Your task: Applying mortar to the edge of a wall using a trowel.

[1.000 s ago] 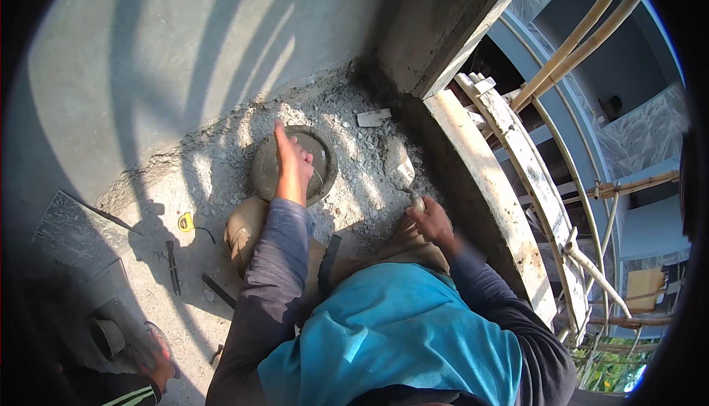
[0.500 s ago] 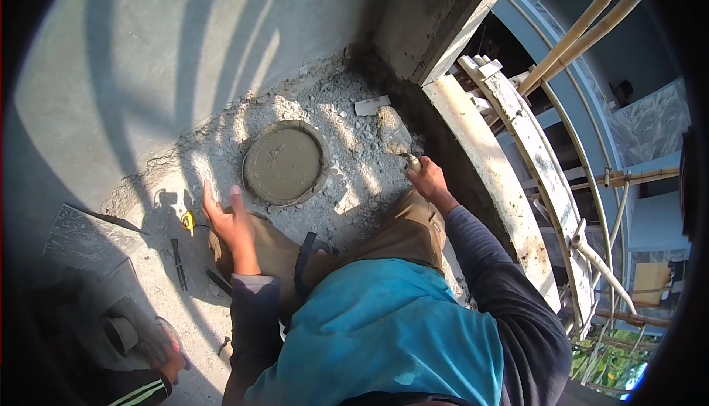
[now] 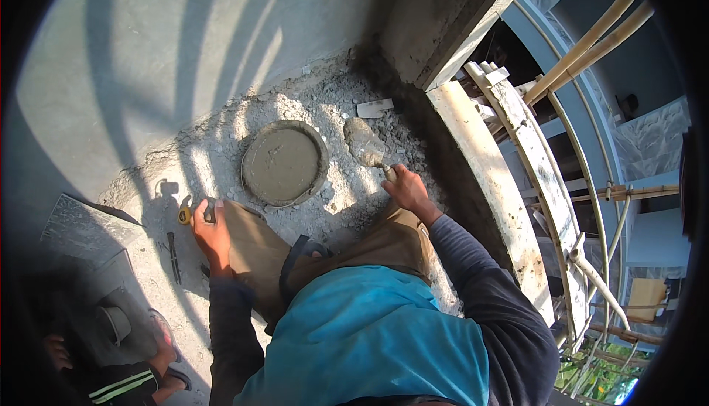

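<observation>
Right hand point(image 3: 408, 189), right of centre, grasps the trowel point(image 3: 367, 147) by its handle point(image 3: 390, 174), presumably for clearance from the grey-coated blade point(image 3: 360, 138); left hand point(image 3: 211, 236), left of centre, is spread, apparently empty; bucket point(image 3: 323, 166) sits upright near centre, evidently to contain wet mortar point(image 3: 283, 161)

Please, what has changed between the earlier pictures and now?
The left hand moved from over the bucket leftward and back, beside the tape measure; contact is unclear. The bucket looks less tilted. The right hand brought the trowel leftward, nearer the bucket. Its grip on the trowel and the white slab stayed.
</observation>
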### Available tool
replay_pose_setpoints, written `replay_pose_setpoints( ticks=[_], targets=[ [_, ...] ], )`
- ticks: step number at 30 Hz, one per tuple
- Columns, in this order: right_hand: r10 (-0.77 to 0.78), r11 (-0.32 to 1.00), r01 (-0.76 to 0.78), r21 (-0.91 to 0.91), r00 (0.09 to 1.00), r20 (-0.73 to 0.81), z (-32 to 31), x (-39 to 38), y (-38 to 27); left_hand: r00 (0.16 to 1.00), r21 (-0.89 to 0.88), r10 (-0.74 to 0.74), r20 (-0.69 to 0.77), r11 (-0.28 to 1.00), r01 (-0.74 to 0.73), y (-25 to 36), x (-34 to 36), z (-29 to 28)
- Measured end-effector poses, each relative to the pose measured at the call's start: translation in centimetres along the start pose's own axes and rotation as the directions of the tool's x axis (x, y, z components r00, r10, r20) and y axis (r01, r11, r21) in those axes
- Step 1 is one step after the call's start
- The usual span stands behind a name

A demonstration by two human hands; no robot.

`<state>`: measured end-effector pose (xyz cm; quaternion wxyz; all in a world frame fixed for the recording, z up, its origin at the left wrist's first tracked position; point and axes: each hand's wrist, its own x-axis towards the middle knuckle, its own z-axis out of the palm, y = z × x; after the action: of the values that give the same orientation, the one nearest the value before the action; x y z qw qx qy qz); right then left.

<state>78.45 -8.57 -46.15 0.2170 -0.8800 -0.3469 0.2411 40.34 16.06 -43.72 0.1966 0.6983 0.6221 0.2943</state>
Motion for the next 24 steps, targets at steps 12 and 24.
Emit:
replay_pose_setpoints(
  ticks=[12,24],
  targets=[
    [-0.192,0.845,-0.325,0.426,0.558,0.807,-3.5,1.0,0.4,0.975,0.107,0.213,-0.069,0.973,-0.205,-0.3,-1.1,-0.6],
    [0.163,0.655,-0.303,0.692,0.951,0.262,-3.7,-2.3,10.8,0.990,0.149,0.137,-0.022,0.980,-0.133,1.7,-0.7,0.4]
  ],
)
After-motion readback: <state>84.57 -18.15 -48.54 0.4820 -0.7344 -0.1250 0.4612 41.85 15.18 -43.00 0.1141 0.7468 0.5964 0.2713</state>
